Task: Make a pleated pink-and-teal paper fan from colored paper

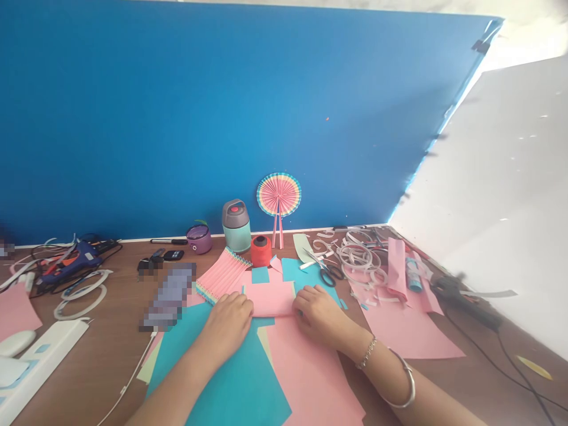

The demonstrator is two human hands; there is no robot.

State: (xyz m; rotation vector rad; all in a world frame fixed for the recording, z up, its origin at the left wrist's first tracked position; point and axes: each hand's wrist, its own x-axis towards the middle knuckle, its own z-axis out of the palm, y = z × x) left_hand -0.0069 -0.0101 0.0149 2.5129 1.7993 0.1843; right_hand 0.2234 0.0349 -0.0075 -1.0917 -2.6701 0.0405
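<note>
My left hand and my right hand hold the two ends of a folded strip of pink paper, with blue and yellow at its edges. Both sets of fingers curl over the ends; the thumbs are mostly hidden. Beneath lie a large teal sheet and a pink sheet. Behind my left hand rests a pleated pink paper piece with multicoloured edges. Farther back, a round pleated paper fan with two pink handles leans on the blue board.
At the back stand a red thread spool, a teal flask and a purple cup. Scissors and coiled white strips lie right. A blue glue gun, phone and power strip lie left.
</note>
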